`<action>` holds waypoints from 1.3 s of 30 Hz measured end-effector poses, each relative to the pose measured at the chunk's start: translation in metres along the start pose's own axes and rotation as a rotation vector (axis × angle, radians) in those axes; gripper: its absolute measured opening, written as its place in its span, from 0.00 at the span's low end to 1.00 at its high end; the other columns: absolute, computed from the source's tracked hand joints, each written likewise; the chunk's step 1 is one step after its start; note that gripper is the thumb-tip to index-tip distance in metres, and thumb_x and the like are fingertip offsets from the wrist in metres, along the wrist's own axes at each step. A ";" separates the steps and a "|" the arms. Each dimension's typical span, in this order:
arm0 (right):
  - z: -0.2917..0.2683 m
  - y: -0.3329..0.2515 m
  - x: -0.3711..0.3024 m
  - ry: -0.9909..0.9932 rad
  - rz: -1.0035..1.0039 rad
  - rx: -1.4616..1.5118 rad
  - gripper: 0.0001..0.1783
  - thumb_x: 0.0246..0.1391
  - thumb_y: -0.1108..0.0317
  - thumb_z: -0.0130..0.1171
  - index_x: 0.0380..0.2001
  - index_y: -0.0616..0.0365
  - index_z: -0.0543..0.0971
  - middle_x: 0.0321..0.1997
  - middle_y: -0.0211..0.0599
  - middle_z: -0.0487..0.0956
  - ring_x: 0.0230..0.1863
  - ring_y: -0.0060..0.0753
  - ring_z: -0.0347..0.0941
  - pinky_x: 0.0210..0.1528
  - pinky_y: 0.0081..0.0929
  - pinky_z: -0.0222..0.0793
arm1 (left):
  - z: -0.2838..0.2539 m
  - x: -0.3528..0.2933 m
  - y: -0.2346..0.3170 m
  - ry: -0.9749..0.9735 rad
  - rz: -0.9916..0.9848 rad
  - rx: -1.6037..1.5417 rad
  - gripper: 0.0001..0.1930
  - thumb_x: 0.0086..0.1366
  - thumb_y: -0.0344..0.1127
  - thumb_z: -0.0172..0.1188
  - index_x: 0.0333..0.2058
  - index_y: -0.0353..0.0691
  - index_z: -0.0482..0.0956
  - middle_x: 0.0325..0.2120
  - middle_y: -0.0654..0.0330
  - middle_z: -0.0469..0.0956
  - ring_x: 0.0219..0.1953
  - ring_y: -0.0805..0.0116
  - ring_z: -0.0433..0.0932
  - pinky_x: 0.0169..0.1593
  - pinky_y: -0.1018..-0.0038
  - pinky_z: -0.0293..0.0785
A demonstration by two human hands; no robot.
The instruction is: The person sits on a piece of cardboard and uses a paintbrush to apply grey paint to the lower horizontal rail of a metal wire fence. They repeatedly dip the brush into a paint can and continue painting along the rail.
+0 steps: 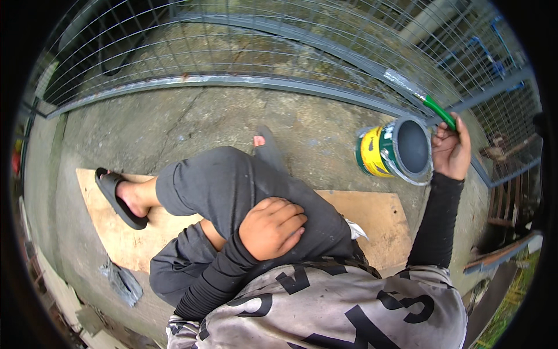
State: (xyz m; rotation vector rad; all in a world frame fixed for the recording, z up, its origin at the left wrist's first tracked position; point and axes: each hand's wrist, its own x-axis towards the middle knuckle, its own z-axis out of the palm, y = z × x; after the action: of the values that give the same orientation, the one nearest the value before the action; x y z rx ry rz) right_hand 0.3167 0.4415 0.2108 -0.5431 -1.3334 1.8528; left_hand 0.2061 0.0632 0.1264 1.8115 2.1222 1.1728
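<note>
Printed shirt (343, 310) below our left hand (272, 228), lax on thigh (317, 216). Our right hand (452, 148) clasps 1 paintbrush (429, 102), likely light, stiff; best held by green handle (440, 111). Paint can (381, 152), probably heavy, just left of right fingers.

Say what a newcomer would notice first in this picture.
Probably the yellow-and-green can, grey inside, standing on the concrete floor at the right. Just beyond it, the right hand holds a green-handled brush pointing up and left toward the wire mesh. Lower down, near the middle, the left hand rests on the dark trousers.
</note>
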 end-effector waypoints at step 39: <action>0.234 0.328 0.044 -0.292 0.077 -0.384 0.12 0.59 0.63 0.60 0.37 0.62 0.79 0.29 0.37 0.82 0.30 0.24 0.81 0.25 0.19 0.73 | 0.008 -0.007 -0.035 -0.087 0.060 0.087 0.13 0.59 0.35 0.51 0.42 0.44 0.76 0.46 0.63 0.76 0.49 0.71 0.75 0.58 0.75 0.68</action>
State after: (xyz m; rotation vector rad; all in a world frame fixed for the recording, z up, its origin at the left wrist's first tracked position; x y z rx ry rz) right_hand 0.0110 0.2869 -0.0057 -0.5370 -1.9098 1.7936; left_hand 0.1847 0.0611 0.0970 1.9378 2.1163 1.0085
